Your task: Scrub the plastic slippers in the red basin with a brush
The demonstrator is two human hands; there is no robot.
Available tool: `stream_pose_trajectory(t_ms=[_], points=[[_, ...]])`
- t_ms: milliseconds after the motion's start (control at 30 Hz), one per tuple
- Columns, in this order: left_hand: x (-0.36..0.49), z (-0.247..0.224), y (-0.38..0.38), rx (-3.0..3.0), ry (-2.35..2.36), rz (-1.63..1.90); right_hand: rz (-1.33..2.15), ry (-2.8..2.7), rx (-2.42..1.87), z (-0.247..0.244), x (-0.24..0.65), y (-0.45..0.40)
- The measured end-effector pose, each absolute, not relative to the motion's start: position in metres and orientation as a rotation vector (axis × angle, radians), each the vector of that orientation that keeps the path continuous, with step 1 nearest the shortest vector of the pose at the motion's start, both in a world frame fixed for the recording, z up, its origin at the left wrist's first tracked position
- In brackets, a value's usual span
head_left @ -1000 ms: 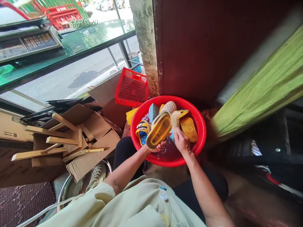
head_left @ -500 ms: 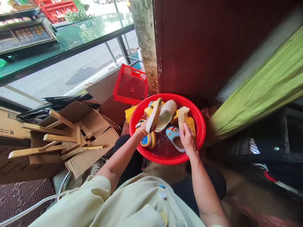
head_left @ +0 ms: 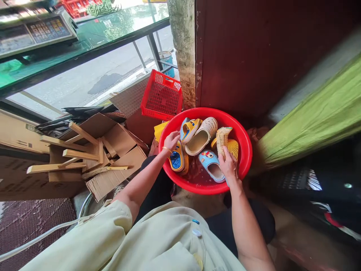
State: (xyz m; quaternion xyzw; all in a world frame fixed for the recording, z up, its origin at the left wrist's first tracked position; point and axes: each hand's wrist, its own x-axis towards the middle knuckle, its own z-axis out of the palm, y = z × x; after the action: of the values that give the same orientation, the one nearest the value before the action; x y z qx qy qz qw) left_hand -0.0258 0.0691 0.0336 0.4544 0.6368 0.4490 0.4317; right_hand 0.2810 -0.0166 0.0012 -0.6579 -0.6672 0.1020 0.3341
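Holding: right hand point(head_left: 229, 168), 1 brush point(head_left: 222, 137) | 1 beige clog point(head_left: 203, 134) | 1 tub point(head_left: 248, 153)

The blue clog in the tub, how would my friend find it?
Find the big red tub beneath the dark red panel. Inside, look at the near side, below and slightly right of the beige clog. The blue clog lies there, opening up; its pale blue colour and reddish cartoon toe decoration set it apart from that beige neighbour.

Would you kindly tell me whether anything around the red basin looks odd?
Yes: left of the red basin, a wooden stool lies overturned among the cardboard, its legs sticking out instead of holding it up.
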Motion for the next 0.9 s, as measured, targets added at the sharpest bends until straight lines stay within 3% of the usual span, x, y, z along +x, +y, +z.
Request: stream_pose_trajectory(t_ms=[133,200,367,633,900], points=[[-0.028,0.009,0.003,0.937,1.629,0.898,0.254,-1.815,-1.715,0.002,0.273,-0.018],[-0.018,-0.002,-0.015,0.908,1.656,0.976,0.246,-1.843,-1.71,0.002,0.269,-0.018],[0.012,-0.011,-0.008,0.951,1.881,1.223,0.224,-1.875,-1.704,-0.001,0.27,-0.022],[0.011,-0.003,0.002,1.309,1.975,0.844,0.235,-1.903,-1.699,-0.005,0.276,-0.027],[-0.014,0.025,-0.016,1.168,1.763,1.233,0.297,-1.93,-1.768,0.0,0.267,-0.029]])
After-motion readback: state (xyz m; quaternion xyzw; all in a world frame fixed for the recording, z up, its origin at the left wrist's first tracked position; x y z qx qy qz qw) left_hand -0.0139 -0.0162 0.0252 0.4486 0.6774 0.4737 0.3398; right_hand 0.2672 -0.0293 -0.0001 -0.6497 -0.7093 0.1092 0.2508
